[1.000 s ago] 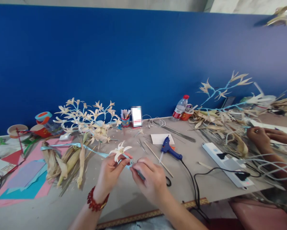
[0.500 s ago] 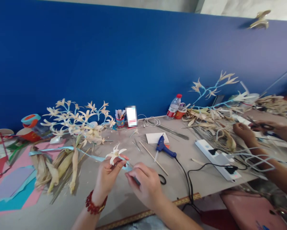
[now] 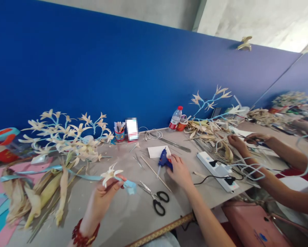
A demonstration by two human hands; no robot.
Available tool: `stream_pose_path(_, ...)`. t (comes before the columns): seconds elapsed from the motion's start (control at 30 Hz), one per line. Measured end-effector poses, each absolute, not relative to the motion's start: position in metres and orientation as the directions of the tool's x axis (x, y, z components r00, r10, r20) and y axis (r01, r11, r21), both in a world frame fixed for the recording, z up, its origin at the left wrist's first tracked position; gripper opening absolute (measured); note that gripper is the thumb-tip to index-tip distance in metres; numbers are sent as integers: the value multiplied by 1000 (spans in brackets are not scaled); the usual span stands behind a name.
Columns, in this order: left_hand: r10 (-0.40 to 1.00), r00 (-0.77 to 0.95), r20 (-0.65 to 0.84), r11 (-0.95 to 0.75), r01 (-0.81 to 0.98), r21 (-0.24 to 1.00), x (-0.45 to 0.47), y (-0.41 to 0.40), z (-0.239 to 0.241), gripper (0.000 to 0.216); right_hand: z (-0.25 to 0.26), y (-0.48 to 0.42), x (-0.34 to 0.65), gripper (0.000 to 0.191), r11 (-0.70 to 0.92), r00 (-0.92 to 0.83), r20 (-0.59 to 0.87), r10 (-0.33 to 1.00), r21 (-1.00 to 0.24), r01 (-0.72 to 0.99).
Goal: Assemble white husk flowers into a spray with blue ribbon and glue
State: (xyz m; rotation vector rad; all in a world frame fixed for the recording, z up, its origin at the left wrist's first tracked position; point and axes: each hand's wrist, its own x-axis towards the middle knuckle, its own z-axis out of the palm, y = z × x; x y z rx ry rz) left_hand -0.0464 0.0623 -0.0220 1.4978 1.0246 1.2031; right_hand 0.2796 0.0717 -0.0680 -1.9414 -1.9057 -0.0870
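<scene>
My left hand (image 3: 106, 193) is closed, thumb and fingers pinching a pale cream husk-like flower (image 3: 111, 174) by its base. A light blue strip (image 3: 130, 187) sticks out to the right of the fingertips, and a light blue ribbon (image 3: 90, 177) runs off to the left behind the hand. My right hand (image 3: 180, 172) is closed around the handle of a blue glue gun (image 3: 164, 158), whose nozzle end lies by a white card (image 3: 154, 151). Black-handled scissors (image 3: 156, 200) lie open on the table between my hands.
Flower branches (image 3: 66, 133) and dried husks (image 3: 44, 192) lie at left. A pen cup (image 3: 119, 132), a phone-like screen (image 3: 132, 128) and a bottle (image 3: 175, 119) stand along the blue wall. A white power strip (image 3: 218, 171) lies right, near a co-worker's hands (image 3: 237, 143) holding scissors.
My right hand has left the light blue strip and moved right onto the glue gun's handle. The scissors, mostly covered before, now show. The view has turned to the right.
</scene>
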Motion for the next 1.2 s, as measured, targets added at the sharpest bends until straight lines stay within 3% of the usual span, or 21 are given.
stream_pose_path(0.3, 922, 169, 348, -351, -17, 936, -41, 55, 1, 12, -94, 102, 298, 41, 106, -35, 264, 964, -260, 960)
stream_pose_path(0.53, 922, 183, 342, -337, -61, 940, -40, 58, -2, 11, -89, 111, 324, 38, 115, -36, 195, 980, -415, 903)
stream_pose_path(0.7, 938, 168, 302, -289, -95, 953, -39, 61, -9, 10, -73, 108, 330, 41, 114, 26, 229, 973, -573, 811)
stream_pose_path(0.77, 948, 158, 275, -262, -101, 960, -38, 64, -11, 9, -63, 98, 318, 44, 157, 23, 236, 971, -714, 683)
stream_pose_path(0.83, 957, 149, 249, -235, -103, 966, -38, 66, -12, 9, -52, 80, 298, 43, 195, -34, 193, 981, -944, 265)
stream_pose_path(0.9, 963, 141, 231, -219, -96, 971, -37, 67, -11, 10, -39, 57, 273, 36, 168, -84, 169, 982, -986, -20)
stream_pose_path(0.97, 968, 123, 220, -210, -88, 974, -36, 66, -9, 11, -25, 34, 249, 27, 127, -176, 142, 974, -988, -93)
stream_pose_path(1.07, 970, 109, 216, -208, -83, 975, -33, 64, -5, 11, -9, 10, 222, 22, 103, -299, 122, 947, -992, -79)
stream_pose_path(1.2, 966, 123, 228, -222, -57, 973, -30, 61, -2, 10, -1, 0, 209, 16, 129, -340, 89, 936, -987, 95)
